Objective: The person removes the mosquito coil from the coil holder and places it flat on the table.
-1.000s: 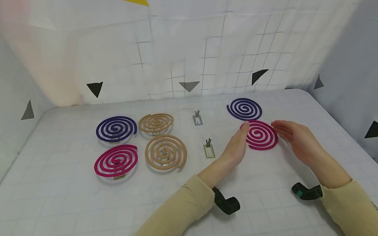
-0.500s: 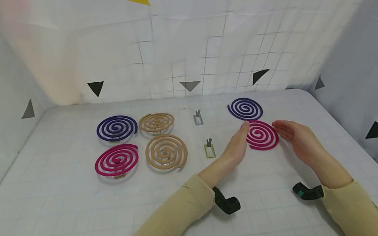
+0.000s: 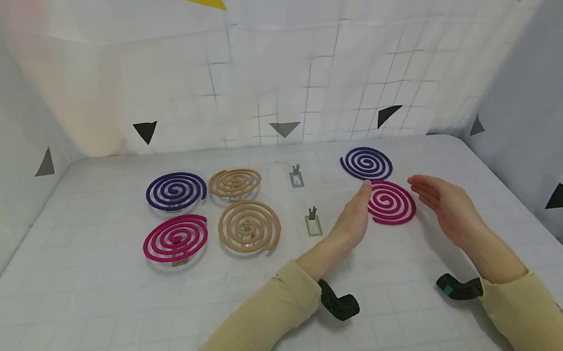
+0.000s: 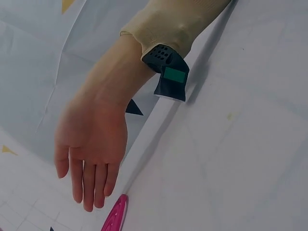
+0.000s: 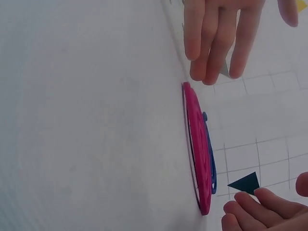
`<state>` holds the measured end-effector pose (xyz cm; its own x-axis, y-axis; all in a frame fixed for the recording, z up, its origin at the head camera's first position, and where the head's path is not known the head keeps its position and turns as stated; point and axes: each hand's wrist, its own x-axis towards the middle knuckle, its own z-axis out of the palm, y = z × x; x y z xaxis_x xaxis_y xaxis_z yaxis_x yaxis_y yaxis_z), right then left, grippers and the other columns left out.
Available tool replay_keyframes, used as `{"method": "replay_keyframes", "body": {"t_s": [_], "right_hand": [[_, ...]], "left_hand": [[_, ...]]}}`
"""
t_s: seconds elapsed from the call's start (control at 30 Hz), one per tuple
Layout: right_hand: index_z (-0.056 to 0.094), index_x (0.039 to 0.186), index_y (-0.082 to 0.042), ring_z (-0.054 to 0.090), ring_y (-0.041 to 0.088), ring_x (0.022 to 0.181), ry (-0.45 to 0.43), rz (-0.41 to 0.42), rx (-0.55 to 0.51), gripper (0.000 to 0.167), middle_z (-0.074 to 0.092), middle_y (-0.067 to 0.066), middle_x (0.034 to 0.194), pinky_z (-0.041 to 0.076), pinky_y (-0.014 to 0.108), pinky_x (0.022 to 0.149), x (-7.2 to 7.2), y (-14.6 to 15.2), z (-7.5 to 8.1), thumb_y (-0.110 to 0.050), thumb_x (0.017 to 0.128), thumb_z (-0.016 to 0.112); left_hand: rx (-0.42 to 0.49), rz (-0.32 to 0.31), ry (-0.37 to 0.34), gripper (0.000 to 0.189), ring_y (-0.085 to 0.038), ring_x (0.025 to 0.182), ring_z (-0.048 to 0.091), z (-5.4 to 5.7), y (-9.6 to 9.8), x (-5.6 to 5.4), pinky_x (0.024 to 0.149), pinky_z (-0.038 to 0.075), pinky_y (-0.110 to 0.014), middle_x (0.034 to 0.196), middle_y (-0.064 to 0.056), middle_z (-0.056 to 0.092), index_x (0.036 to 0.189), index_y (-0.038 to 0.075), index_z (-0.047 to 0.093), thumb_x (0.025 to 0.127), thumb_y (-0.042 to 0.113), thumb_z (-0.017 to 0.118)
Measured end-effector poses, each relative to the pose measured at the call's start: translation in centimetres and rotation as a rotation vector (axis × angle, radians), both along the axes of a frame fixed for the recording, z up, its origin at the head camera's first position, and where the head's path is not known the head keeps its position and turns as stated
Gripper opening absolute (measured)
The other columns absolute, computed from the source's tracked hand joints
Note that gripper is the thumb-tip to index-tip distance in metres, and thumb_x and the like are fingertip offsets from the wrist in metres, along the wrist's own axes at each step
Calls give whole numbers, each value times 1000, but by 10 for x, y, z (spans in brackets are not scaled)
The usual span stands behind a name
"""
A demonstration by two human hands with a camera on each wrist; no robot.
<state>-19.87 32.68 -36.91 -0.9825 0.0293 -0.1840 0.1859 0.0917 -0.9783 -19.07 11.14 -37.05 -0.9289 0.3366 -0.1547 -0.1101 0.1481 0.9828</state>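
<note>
A magenta mosquito coil (image 3: 391,202) lies flat on the table at the right, between my two hands. My left hand (image 3: 353,216) is at its left side, fingers extended, and overlaps the coil's left edge in the head view. On the other side my right hand (image 3: 448,207) has straight fingers, with a small gap between fingertips and coil. In the left wrist view the right hand (image 4: 94,139) shows its palm, holding nothing, above the magenta coil's edge (image 4: 115,214). Just behind the magenta coil lies a dark blue mosquito coil (image 3: 366,163).
To the left, a blue coil (image 3: 175,190), a magenta coil (image 3: 176,238) and two tan coils (image 3: 235,181) sit raised on small metal stands. Two bare stands, one grey (image 3: 296,178) and one greenish (image 3: 313,224), are mid-table. White sheeting walls (image 3: 544,105) enclose the table.
My right hand has drawn slightly to the right, away from the magenta coil's edge. The left hand and the coils stay in place.
</note>
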Motion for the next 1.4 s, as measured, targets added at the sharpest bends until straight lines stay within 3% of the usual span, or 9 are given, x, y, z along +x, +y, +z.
{"method": "replay_keyframes", "body": {"t_s": [0.33, 0.5, 0.73, 0.87, 1.0, 1.1, 1.3, 1.4], "right_hand": [[16, 161, -10, 8, 25, 156, 39, -27, -85, 69, 10, 6, 169, 3, 36, 127, 7, -17, 10, -51, 107, 30], [14, 161, -12, 7, 25, 156, 42, -24, -74, 71, 7, 4, 169, 3, 37, 127, 10, -25, 17, -53, 106, 31], [17, 161, -12, 8, 26, 156, 88, 17, -107, 70, 10, 5, 169, 5, 36, 127, 20, -42, 23, -53, 106, 31], [18, 161, -10, 11, 26, 155, 95, 54, -89, 71, 13, 8, 168, 7, 39, 127, 28, -62, 24, -53, 106, 31], [18, 160, -8, 13, 24, 155, 106, 98, -68, 69, 16, 7, 168, 6, 41, 127, 34, -83, 26, -51, 107, 30], [19, 160, -8, 13, 21, 155, 110, 121, -53, 67, 17, 5, 168, 4, 42, 127, 39, -98, 28, -50, 108, 28], [26, 158, -8, 21, 17, 153, 118, 117, -92, 63, 26, 3, 165, 9, 40, 127, 50, -127, 27, -46, 109, 30], [28, 158, -8, 25, 15, 152, 124, 114, -115, 60, 30, 1, 163, 12, 37, 127, 54, -141, 25, -43, 109, 31]], "left_hand": [[-96, 34, 11, 76, -16, 153, 21, 11, -7, 7, 126, 16, -36, 165, 1, 25, 158, 18, 32, 101, 66, 13], [-124, -4, 32, 70, -16, 154, 15, 16, -23, 16, 126, 12, -39, 167, 5, 16, 159, 25, 27, 103, 63, 13], [-131, -41, 101, 72, -16, 154, 8, 24, -69, 30, 127, 7, -40, 168, 5, 9, 160, 19, 21, 103, 62, 16], [-134, -48, 75, 74, -15, 154, 6, 26, -100, 39, 127, 1, -45, 167, 9, 8, 161, 22, 17, 102, 66, 16], [-79, -1, 51, 72, -18, 155, 5, 26, -130, 47, 126, 0, -49, 168, 4, 9, 161, 18, 16, 104, 61, 18], [-42, 33, 71, 69, -21, 155, 6, 24, -150, 52, 127, 4, -46, 168, -4, 11, 160, 10, 16, 107, 53, 20], [-126, 87, 111, 68, -25, 155, 7, 23, -185, 66, 126, 3, -51, 168, -5, 13, 161, 11, 16, 107, 53, 17], [-111, 133, 103, 68, -26, 155, 9, 22, -199, 70, 126, 6, -50, 168, -6, 14, 161, 11, 18, 107, 54, 17]]}}
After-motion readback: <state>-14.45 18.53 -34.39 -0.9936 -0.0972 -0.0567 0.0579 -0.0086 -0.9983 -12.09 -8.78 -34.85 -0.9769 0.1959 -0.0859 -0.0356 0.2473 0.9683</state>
